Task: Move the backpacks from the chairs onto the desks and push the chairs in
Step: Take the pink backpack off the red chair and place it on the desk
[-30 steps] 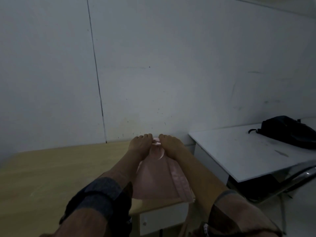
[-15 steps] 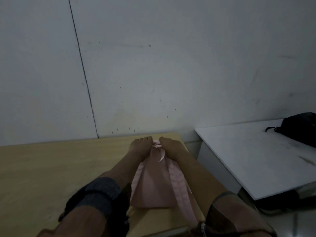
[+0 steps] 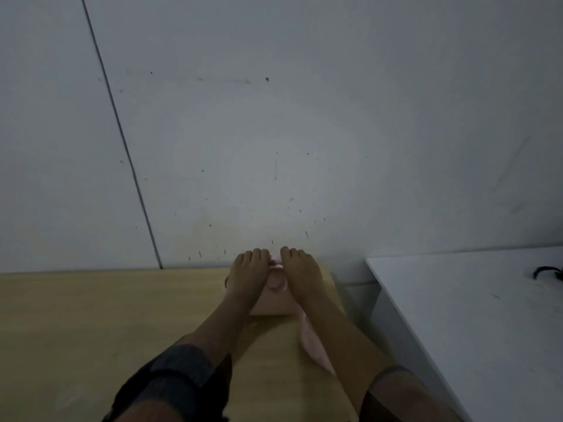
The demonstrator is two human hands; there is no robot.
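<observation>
We have the pink backpack [image 3: 272, 301] lying on the wooden tabletop [image 3: 91, 324], toward its far right corner by the wall [image 3: 304, 117]. Our left hand [image 3: 248, 274] and right hand [image 3: 300, 274] each keep a clenched grip on the backpack's top. A pink strap [image 3: 313, 345] trails back toward us. To the right stands a white tabletop [image 3: 472, 315].

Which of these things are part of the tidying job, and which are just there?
Part of the job:
- pink backpack, held at its top by the left hand and the right hand
- wooden desk under it
- white desk
- black strap at the right edge, probably another backpack

Just there:
- wall
- dark arm bands
</observation>
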